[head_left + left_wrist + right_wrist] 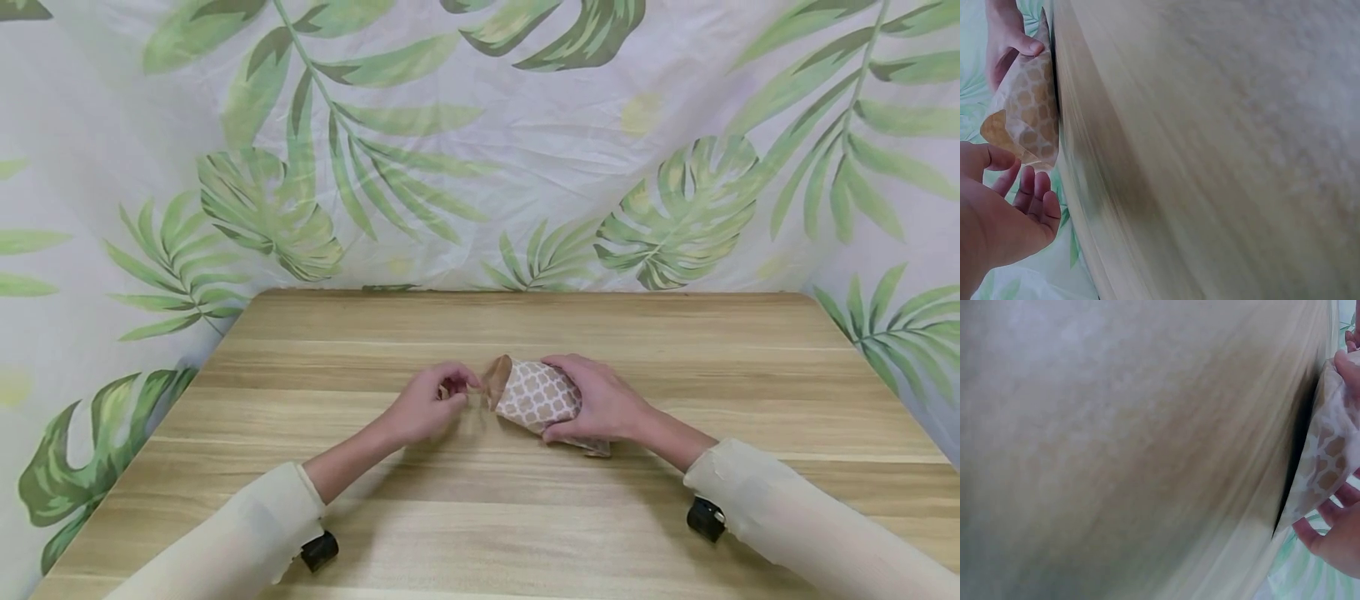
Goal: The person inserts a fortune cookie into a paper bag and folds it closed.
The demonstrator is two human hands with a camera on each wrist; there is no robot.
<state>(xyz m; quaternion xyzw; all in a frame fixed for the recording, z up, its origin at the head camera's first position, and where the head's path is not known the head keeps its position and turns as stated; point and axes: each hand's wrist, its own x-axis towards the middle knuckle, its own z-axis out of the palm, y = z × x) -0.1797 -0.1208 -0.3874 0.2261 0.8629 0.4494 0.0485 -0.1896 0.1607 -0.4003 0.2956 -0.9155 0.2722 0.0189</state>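
A small paper bag (538,393) in brown with a white lattice pattern lies tilted over the table, its plain brown inner side showing at the mouth on the left. My right hand (602,398) grips the bag's closed end, thumb on the near side and fingers over the far side. At the mouth, my left hand (433,402) pinches a thin clear strip (477,398) between thumb and forefinger. In the left wrist view, the other fingers of that hand curl loosely beneath the bag's mouth. The right wrist view shows the bag's pointed corner (1294,509) beside the right fingers.
The wooden table (465,533) reaches back to a cloth backdrop (420,183) printed with green leaves. A black wrist device (320,551) sits under the left sleeve, and another black device (706,519) under the right sleeve.
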